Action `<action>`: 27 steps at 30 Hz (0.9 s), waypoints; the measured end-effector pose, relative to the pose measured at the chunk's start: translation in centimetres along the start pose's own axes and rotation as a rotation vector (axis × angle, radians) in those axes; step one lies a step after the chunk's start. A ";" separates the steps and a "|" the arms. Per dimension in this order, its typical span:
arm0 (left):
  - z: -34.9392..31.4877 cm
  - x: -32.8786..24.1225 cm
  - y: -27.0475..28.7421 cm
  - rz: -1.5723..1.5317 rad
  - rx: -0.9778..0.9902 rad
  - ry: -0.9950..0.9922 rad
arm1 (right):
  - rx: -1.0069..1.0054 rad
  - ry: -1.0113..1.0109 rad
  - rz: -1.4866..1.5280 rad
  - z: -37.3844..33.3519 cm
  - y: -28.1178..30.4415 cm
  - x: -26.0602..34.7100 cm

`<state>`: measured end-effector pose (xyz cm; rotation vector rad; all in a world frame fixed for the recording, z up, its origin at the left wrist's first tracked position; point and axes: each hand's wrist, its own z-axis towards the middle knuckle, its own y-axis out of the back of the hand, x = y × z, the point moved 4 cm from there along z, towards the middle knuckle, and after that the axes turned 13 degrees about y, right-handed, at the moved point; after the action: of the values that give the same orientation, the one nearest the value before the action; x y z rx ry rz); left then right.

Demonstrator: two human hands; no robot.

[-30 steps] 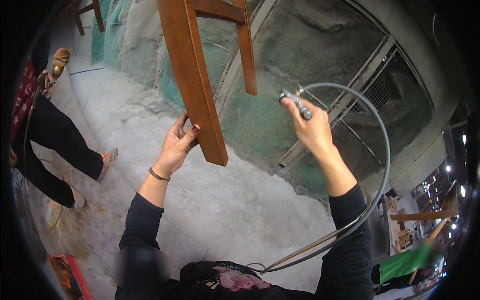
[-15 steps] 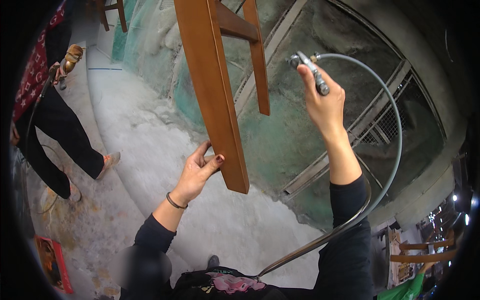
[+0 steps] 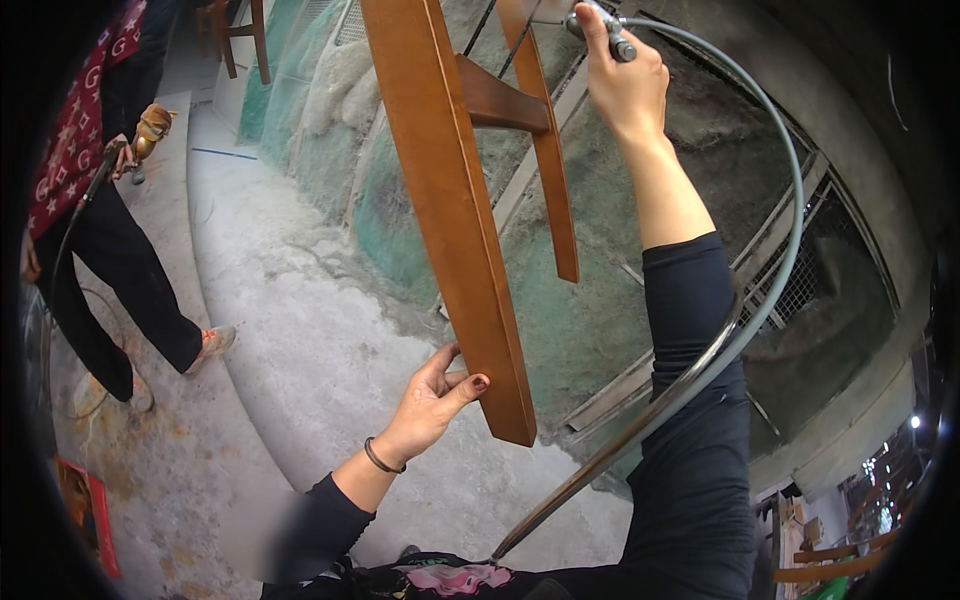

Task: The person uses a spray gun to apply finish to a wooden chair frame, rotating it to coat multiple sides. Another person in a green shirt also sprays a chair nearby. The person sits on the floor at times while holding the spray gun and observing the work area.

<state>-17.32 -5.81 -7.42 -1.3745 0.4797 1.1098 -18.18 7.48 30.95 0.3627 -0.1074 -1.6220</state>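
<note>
A brown wooden chair frame hangs before me, its upper part cut off by the top of the view. My left hand pinches the near edge of the long chair leg close to its lower end, thumb in front and fingers partly hidden behind. A crosspiece joins this leg to a second, farther leg. Up by that farther leg, my right hand is wrapped round a metal spray gun. A grey hose loops from the gun down past my right arm.
At the left stands another person in a red patterned garment, holding a spray gun. Beyond the chair, stained green panels and a metal grille line the booth. Another wooden piece stands far off at the top left.
My right hand has moved up and away with the spray gun, toward the farther leg. The chair leg and my left hand now appear lower and farther right; the view has also shifted.
</note>
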 end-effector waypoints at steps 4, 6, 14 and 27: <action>0.4 -0.2 0.0 -0.006 -0.017 -0.033 | 0.005 0.074 0.044 0.0 0.2 1.1; 0.6 -0.2 0.2 0.000 -0.032 0.020 | 0.183 -0.082 -0.110 -1.3 0.8 0.2; 2.0 -1.7 2.5 0.075 -0.123 -0.098 | 0.260 -0.280 -0.135 -8.3 8.1 1.9; 7.4 -2.7 8.8 0.153 -0.230 -0.036 | -0.094 0.159 0.158 -12.3 14.9 22.9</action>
<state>-28.23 -1.34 -8.32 -1.5338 0.4476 1.3453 -1.25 -14.63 19.76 0.3994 0.0594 -1.4316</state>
